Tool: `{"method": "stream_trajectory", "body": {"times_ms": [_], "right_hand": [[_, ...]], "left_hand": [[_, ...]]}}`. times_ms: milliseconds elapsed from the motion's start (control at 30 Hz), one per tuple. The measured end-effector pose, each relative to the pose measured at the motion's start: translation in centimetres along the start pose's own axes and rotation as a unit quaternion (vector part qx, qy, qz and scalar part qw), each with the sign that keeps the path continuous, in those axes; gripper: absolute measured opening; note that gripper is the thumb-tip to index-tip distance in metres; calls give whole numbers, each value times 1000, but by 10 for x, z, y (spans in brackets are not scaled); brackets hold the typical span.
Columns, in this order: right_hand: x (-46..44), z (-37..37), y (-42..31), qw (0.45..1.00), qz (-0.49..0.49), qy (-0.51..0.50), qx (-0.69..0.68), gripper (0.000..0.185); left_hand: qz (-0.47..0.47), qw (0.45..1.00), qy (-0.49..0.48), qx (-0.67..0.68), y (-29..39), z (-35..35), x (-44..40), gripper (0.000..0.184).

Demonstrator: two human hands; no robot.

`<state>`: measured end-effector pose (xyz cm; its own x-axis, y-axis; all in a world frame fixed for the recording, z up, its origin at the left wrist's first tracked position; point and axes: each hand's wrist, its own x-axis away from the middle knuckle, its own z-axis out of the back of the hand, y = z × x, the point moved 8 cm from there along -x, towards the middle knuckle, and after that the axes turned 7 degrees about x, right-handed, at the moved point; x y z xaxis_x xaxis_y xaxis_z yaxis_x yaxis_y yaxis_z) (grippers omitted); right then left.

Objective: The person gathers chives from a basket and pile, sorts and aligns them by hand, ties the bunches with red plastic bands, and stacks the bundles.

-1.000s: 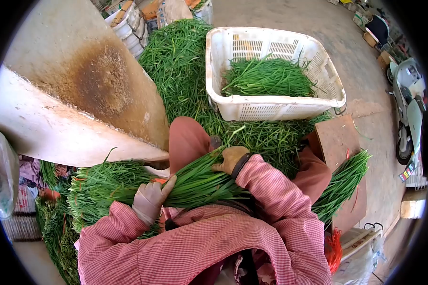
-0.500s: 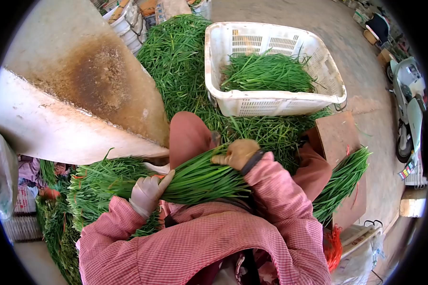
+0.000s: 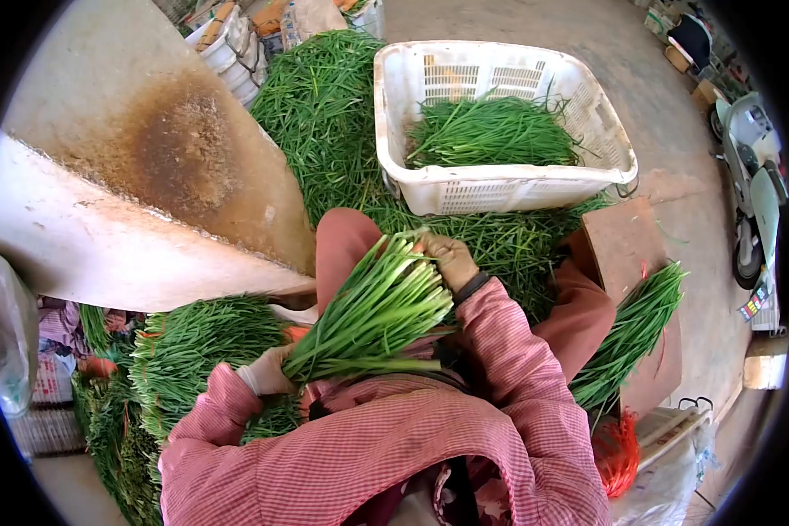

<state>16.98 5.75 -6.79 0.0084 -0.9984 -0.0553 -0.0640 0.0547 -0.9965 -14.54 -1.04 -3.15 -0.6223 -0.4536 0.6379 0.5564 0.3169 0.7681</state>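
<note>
A bunch of garlic chives lies slanted across my lap, pale stem ends up and to the right. My left hand, in a whitish glove, is closed round its leafy lower end. My right hand, gloved in tan, has its fingers curled at the pale stem ends, pinching some of them; the fingertips are partly hidden. A few stems stick out sideways low on the bunch. Beside my left arm is a stack of chive bunches, some with red ties.
A white plastic crate holding chives stands ahead, beside a heap of loose chives. A stained slab rises at left. To the right are a brown board with another bunch, red ties and a parked scooter.
The bunch has tilted up, so its pale stem ends now show near my right hand. My left hand has moved slightly down; my right hand has shifted a little up and right.
</note>
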Motion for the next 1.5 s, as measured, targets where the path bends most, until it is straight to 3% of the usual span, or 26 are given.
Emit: {"method": "stream_trajectory", "body": {"times_ms": [33, 100, 200, 267, 367, 467, 533, 567, 600, 633, 667, 733, 833, 867, 900, 933, 967, 1000, 1033, 1067, 1133, 1167, 1233, 1400, 1467, 1500], "right_hand": [[14, 2, -19, 967, -192, 131, -102, 25], [6, 47, -9, 966, -88, 233, -66, 23], [20, 110, -5, 948, -109, 296, -50, 24], [26, 99, -39, 966, -141, 215, 19, 24], [30, 48, -87, 993, 48, 23, 103, 39], [51, -9, -71, 897, 6, -230, 377, 46], [51, -9, -79, 858, 112, -198, 460, 37], [42, 13, -65, 981, 0, -153, 116, 27], [38, 40, -53, 997, -46, -61, 32, 22], [36, 64, -48, 995, -74, 38, -58, 19], [36, 92, -66, 978, -29, 161, 133, 21], [28, 142, -33, 967, -112, 226, -38, 13], [25, 136, -32, 940, -148, 304, 52, 18], [1, 108, -28, 934, -74, 207, -282, 24], [2, 82, -40, 983, 0, 108, -150, 49], [0, 44, -100, 960, 139, 47, 240, 75], [-2, 22, -111, 873, 139, 12, 468, 88], [-6, 3, -107, 828, 168, -51, 533, 91], [-13, -11, -81, 813, 52, -154, 559, 89], [-16, -27, -80, 830, 114, -179, 516, 73], [-18, -39, -50, 783, -53, -334, 522, 44], [-18, -39, -47, 783, -50, -336, 522, 44], [-20, -39, -67, 808, 119, -224, 532, 28], [5, -15, -91, 721, 65, -231, 651, 19], [9, 33, -69, 832, 24, -90, 547, 18], [10, 59, -77, 823, 142, 3, 550, 16]], "left_hand": [[18, 997, 10, 78, -6, -4, 1, 69], [11, 996, 29, 82, -14, -6, 2, 70], [-10, 996, 77, 33, -2, -15, 7, 71], [-25, 994, 103, 5, 1, -14, 8, 73], [-7, 979, 137, -149, 11, -15, 13, 76], [-21, 970, 159, -183, 24, -16, 14, 76], [-46, 956, 168, -235, 20, -13, 14, 75], [-69, 940, 177, -283, 24, -14, 15, 75], [-68, 941, 178, -281, 23, -14, 15, 75], [-80, 941, 179, -274, 30, -16, 16, 75], [-92, 942, 179, -268, 33, -18, 16, 75], [-95, 943, 178, -265, 33, -17, 16, 75], [-69, 929, 185, -312, 35, -17, 17, 71], [-70, 929, 186, -312, 42, -19, 18, 70], [-69, 929, 184, -314, 45, -21, 20, 70], [-66, 929, 182, -314, 45, -20, 19, 70], [-86, 928, 187, -312, 47, -20, 19, 69], [-106, 925, 193, -309, 48, -20, 18, 69], [-106, 926, 191, -309, 47, -20, 17, 69], [-83, 920, 185, -334, 43, -19, 15, 71], [-61, 913, 182, -359, 45, -17, 15, 73], [-55, 919, 170, -352, 51, -19, 17, 74], [-43, 925, 161, -341, 54, -20, 20, 76], [-45, 931, 158, -327, 49, -17, 15, 77], [-45, 931, 151, -329, 52, -17, 12, 76], [-41, 932, 147, -330, 53, -17, 13, 76]]}}
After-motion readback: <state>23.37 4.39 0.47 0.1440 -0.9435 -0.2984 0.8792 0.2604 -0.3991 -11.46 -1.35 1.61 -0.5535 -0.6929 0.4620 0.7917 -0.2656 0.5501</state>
